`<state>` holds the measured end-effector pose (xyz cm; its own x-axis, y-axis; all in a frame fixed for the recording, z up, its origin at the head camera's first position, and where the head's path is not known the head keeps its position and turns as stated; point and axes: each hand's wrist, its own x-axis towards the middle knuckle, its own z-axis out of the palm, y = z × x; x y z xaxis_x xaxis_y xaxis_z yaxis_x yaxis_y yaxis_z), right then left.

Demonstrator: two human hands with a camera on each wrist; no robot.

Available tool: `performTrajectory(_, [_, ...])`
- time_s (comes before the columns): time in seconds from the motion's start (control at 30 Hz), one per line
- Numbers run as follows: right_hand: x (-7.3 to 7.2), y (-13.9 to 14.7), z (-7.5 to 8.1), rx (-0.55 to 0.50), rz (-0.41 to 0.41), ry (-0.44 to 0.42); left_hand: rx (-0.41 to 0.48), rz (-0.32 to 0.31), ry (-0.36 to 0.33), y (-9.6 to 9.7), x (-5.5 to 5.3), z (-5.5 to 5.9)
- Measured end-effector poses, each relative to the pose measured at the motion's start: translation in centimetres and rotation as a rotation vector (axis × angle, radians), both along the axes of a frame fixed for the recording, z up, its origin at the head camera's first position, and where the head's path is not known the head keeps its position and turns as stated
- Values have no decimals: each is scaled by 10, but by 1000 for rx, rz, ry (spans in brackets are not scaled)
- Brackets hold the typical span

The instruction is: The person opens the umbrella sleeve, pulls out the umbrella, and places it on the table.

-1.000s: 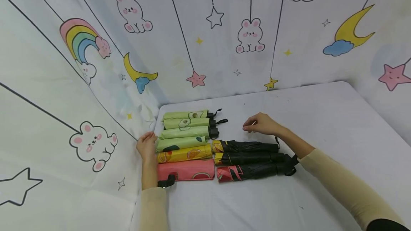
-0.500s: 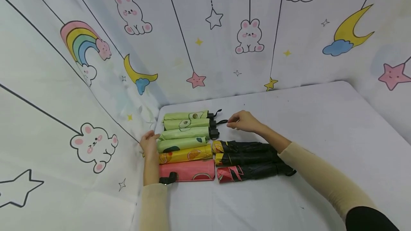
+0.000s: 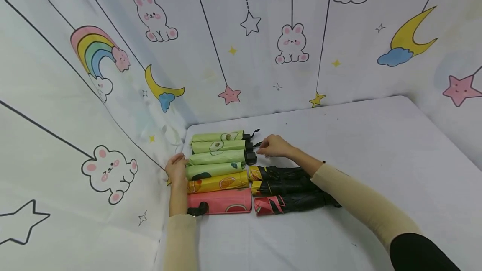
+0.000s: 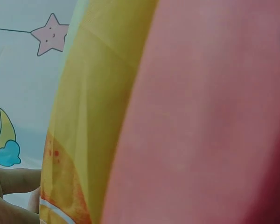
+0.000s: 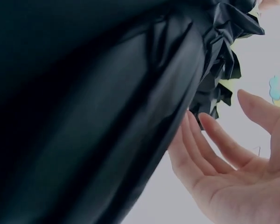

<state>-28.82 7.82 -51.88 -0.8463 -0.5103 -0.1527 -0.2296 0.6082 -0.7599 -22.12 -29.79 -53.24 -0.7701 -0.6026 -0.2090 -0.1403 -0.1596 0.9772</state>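
On the near part of the bench (image 3: 286,241), a pink umbrella (image 3: 229,201) lay just beside a black umbrella with a pink tip (image 3: 295,203). Past them lay a yellow umbrella (image 3: 218,182) and two black umbrellas with yellow tips (image 3: 284,187). Beyond were four green umbrellas (image 3: 218,157); my left hand (image 3: 177,169), fingers relaxed, was at their left ends, my right hand (image 3: 274,146), fingers loosely extended, near their black handles (image 3: 250,157). I couldn't tell whether either touched.

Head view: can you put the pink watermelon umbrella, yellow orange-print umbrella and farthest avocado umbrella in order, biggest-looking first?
1. Pink watermelon umbrella
2. Yellow orange-print umbrella
3. Farthest avocado umbrella
Their distances differ, so real sizes are unsure.
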Motion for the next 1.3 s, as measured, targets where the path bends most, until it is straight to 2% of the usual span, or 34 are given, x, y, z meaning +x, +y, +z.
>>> performTrajectory(0.27, [-4, -18, -1, 64, 35, -106, 23, 10, 41, 0, 1, -5])
performTrajectory(0.47, [-3, -28, -2, 72, 22, -95, 9, 33, 39, 3, -1, -8])
performTrajectory(0.63, [0, -36, -4, 80, 5, -127, -1, 46, 26, 4, -1, -10])
performTrajectory(0.77, [0, -40, -7, 71, -45, -171, 4, 48, 32, 5, -1, -12])
performTrajectory(1.0, [-4, -43, -9, -11, -185, -280, 46, 34, 57, 2, -1, -17])
performTrajectory(1.13, [-2, -43, -10, -59, -197, -328, 47, 19, 45, 1, 0, -18])
performTrajectory(1.3, [1, -44, -10, -82, -188, -341, 36, 21, 38, -1, 0, -18])
